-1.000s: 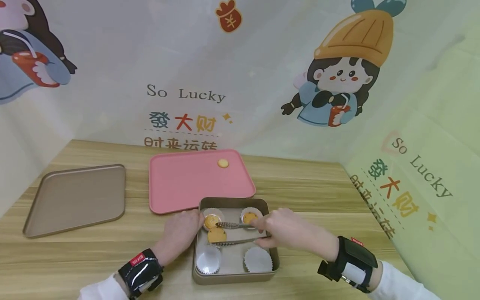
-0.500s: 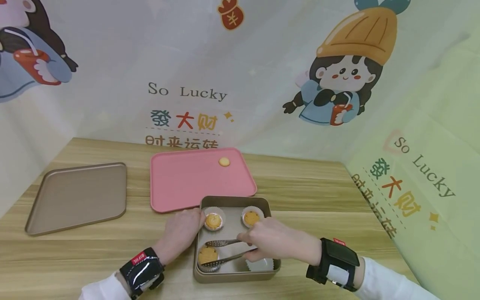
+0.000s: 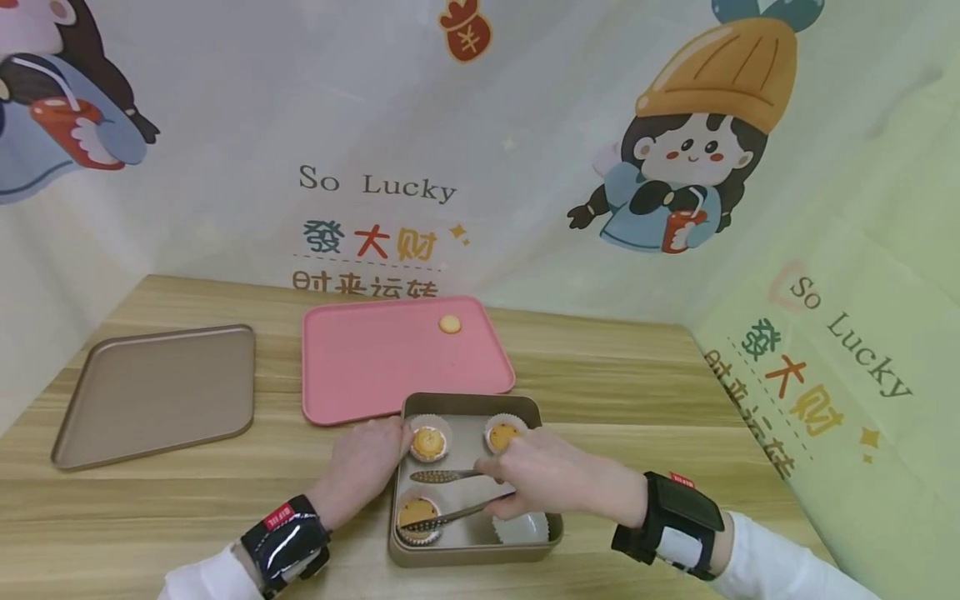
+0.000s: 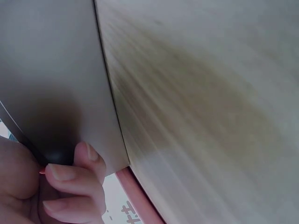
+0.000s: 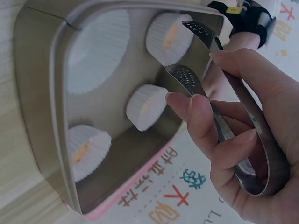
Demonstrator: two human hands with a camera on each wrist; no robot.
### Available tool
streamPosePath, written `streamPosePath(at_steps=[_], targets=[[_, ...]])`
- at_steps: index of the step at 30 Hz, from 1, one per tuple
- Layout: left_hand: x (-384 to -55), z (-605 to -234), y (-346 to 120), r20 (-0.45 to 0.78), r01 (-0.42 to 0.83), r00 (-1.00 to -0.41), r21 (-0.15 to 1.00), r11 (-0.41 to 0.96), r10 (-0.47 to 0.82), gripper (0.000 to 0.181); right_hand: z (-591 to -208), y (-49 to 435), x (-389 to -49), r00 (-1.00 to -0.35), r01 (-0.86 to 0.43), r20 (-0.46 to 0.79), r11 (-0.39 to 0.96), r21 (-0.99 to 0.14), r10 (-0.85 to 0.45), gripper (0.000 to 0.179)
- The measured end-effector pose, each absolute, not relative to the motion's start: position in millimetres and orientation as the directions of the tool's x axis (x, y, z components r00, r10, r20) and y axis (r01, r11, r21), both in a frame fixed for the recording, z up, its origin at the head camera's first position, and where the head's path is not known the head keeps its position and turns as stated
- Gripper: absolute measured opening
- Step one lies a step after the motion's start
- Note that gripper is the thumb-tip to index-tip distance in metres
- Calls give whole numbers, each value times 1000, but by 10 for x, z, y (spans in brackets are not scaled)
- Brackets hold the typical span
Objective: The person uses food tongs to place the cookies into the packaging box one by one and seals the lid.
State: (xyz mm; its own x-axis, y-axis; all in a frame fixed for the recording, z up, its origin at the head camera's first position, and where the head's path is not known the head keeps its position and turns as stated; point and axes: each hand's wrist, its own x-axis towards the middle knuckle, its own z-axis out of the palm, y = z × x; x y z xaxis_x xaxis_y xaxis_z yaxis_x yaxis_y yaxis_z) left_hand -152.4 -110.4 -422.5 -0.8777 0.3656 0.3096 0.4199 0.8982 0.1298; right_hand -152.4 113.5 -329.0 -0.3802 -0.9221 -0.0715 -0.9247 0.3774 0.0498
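Observation:
My left hand (image 3: 367, 458) grips the left rim of a metal box (image 3: 474, 556), its fingertips against the outer wall in the left wrist view. In my right hand (image 3: 555, 471) is a pair of metal tongs (image 5: 272, 161) with perforated tips, held over the box. The tips stand apart, with nothing pinched between them. Below the lower tip lies a round cookie (image 3: 417, 510) in the front left paper cup. Another cookie (image 3: 428, 442) fills the back left cup, and a dotted cookie (image 3: 501, 435) the back right one. The front right paper cup (image 3: 524, 527) shows no cookie.
Behind the box lies a pink tray (image 3: 375, 358) bearing one small pale cookie (image 3: 450, 324). A brown tray (image 3: 161, 396) rests at the left of the wooden table (image 3: 600, 375). A printed cloth hangs along the back.
My right hand has moved the tongs toward the front left cup with a cookie, which now sits in that cup. The tongs have spread off it. My left hand keeps its hold.

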Motion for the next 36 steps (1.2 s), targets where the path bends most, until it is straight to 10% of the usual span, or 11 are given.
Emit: streamPosePath(at_steps=[6,16,36], targets=[[-1532,-4238,-1097,297,390,-897,179,903,329,23,-3034,1204,-1791,-466,-883,45,461,-93,-884,19],[-1548,-4215,-1110,301,397,-893,172,902,335,22,-3061,1022,-2606,-811,-576,47,784,-232,-583,28],[-1532,-4258,-1089,354,394,-876,133,909,328,27,-3542,657,-3207,-909,-389,-56,888,-245,-413,24]])
